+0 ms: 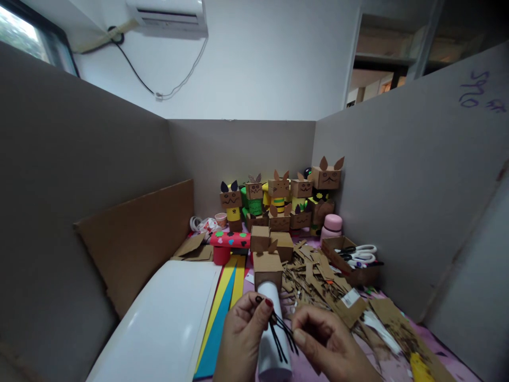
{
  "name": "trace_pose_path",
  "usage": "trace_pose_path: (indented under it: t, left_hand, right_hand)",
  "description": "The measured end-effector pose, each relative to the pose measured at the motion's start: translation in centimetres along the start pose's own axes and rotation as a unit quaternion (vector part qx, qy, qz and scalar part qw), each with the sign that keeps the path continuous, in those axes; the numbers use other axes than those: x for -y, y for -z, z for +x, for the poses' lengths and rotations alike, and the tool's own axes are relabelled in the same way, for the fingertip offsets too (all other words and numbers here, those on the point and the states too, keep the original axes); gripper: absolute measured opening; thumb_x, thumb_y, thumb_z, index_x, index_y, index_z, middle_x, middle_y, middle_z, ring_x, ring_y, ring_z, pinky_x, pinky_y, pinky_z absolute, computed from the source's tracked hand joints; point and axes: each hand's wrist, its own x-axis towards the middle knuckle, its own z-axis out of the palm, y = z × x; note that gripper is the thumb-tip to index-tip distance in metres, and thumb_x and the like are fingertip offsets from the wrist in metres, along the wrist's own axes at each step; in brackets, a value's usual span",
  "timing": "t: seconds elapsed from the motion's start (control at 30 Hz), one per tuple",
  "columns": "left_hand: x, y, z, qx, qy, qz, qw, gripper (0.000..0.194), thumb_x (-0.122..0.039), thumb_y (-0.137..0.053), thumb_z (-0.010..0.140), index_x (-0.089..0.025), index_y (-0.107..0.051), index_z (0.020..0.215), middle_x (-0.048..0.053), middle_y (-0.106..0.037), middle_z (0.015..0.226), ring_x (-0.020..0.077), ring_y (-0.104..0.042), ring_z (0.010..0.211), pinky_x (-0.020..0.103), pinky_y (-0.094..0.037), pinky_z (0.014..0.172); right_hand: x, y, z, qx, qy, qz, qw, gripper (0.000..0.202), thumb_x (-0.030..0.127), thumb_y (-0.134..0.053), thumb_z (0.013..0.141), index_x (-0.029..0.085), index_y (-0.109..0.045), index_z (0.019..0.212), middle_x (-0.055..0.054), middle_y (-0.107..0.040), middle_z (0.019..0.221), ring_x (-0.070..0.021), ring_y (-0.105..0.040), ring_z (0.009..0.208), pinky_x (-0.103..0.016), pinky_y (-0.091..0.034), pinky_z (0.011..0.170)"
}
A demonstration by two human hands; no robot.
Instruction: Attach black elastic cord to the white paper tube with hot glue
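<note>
The left hand (244, 334) and right hand (334, 339), cut off by the lower edge, hung over a white tube (274, 369). Between them, thin black strips (277, 342) fanned downward and slightly right, partly hidden by the left thumb. The left hand pinched them; the right's fingertips bunched near their ends, whether gripping one I could not tell.

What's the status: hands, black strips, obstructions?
Left hand pinching black strips; right hand at their ends, grip unclear. White tube below. Cardboard scraps heaped beyond right hand, none between the hands.
</note>
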Motion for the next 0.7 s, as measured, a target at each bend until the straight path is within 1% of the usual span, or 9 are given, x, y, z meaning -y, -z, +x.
trace_pose_path:
  t: [0.1,0.23,0.3,0.37,0.4,0.47,0.57,0.63,0.7]
  left_hand:
    - [0.0,0.2,0.0,0.000,0.006,-0.004,1.000,0.031,-0.042,-0.073,0.069,-0.017,-0.056,0.063,-0.004,-0.053,0.055,0.0100,-0.042,0.054,0.021,-0.033,0.055]
    - [0.1,0.4,0.2,-0.004,0.019,-0.035,0.999,0.029,-0.040,-0.074,0.068,-0.017,-0.058,0.064,-0.003,-0.055,0.056,0.0097,-0.044,0.053,0.020,-0.036,0.054]
    - [0.0,0.4,0.3,-0.012,0.019,-0.051,0.998,0.029,-0.040,-0.076,0.066,-0.017,-0.058,0.064,-0.004,-0.056,0.056,0.0098,-0.046,0.054,0.020,-0.037,0.055]
    - [-0.1,0.3,0.4,-0.027,0.011,-0.056,0.998,0.027,-0.039,-0.076,0.065,-0.017,-0.059,0.064,-0.004,-0.056,0.058,0.0103,-0.048,0.057,0.020,-0.039,0.057]
    - [-0.2,0.2,0.4,-0.037,0.004,-0.053,0.998,0.027,-0.039,-0.077,0.065,-0.018,-0.060,0.065,-0.004,-0.056,0.058,0.0105,-0.049,0.058,0.020,-0.039,0.057]
    - [-0.4,0.0,0.2,-0.051,-0.006,-0.037,0.998,0.027,-0.039,-0.077,0.064,-0.017,-0.061,0.065,-0.004,-0.057,0.059,0.0109,-0.049,0.058,0.020,-0.039,0.057]
    - [-0.6,-0.2,-0.1,-0.061,-0.017,-0.002,0.998,0.028,-0.039,-0.078,0.061,-0.017,-0.062,0.063,-0.004,-0.057,0.057,0.0105,-0.047,0.056,0.019,-0.038,0.055]
    - [-0.7,-0.3,-0.2,-0.062,-0.024,0.007,0.998,0.028,-0.040,-0.078,0.061,-0.017,-0.062,0.062,-0.003,-0.058,0.057,0.0111,-0.048,0.056,0.020,-0.038,0.056]
    - [-0.7,-0.4,-0.3,-0.061,-0.029,0.010,0.998,0.029,-0.041,-0.078,0.061,-0.017,-0.062,0.062,-0.003,-0.059,0.057,0.0117,-0.049,0.056,0.020,-0.039,0.056]
  right_hand:
    - [-0.2,0.1,0.2,0.014,-0.003,0.027,1.000,0.039,0.056,-0.060,0.076,0.017,-0.054,0.071,0.006,-0.039,0.059,-0.0065,-0.032,0.048,-0.019,-0.025,0.042]
    - [-0.7,-0.2,0.5,0.040,-0.046,0.099,0.993,0.042,0.057,-0.063,0.074,0.016,-0.056,0.077,0.006,-0.045,0.060,-0.0040,-0.034,0.045,-0.017,-0.027,0.042]
    - [-1.0,-0.6,0.6,0.053,-0.071,0.139,0.986,0.046,0.057,-0.070,0.067,0.015,-0.059,0.081,0.005,-0.049,0.063,-0.0031,-0.036,0.044,-0.016,-0.028,0.042]
    - [-1.3,-1.1,0.6,0.054,-0.088,0.170,0.980,0.052,0.057,-0.078,0.055,0.015,-0.060,0.081,0.004,-0.051,0.063,-0.0043,-0.040,0.047,-0.017,-0.030,0.043]
    - [-1.3,-1.4,0.6,0.056,-0.095,0.172,0.979,0.055,0.057,-0.080,0.050,0.015,-0.060,0.079,0.004,-0.051,0.062,-0.0051,-0.041,0.048,-0.017,-0.030,0.044]
    - [-1.3,-1.9,0.6,0.070,-0.107,0.157,0.979,0.059,0.059,-0.081,0.044,0.015,-0.060,0.078,0.004,-0.051,0.058,-0.0060,-0.041,0.048,-0.018,-0.029,0.044]
    - [-0.9,-2.4,0.7,0.090,-0.112,0.140,0.980,0.056,0.059,-0.080,0.045,0.015,-0.058,0.074,0.003,-0.052,0.060,-0.0063,-0.040,0.049,-0.019,-0.028,0.044]
    - [-0.6,-2.6,0.8,0.068,-0.107,0.157,0.979,0.051,0.056,-0.080,0.047,0.016,-0.057,0.068,0.002,-0.052,0.059,-0.0085,-0.045,0.051,-0.020,-0.033,0.047]
    - [-0.4,-2.6,0.7,0.052,-0.104,0.171,0.978,0.048,0.055,-0.080,0.048,0.016,-0.058,0.066,0.002,-0.052,0.058,-0.0106,-0.049,0.054,-0.022,-0.036,0.050]
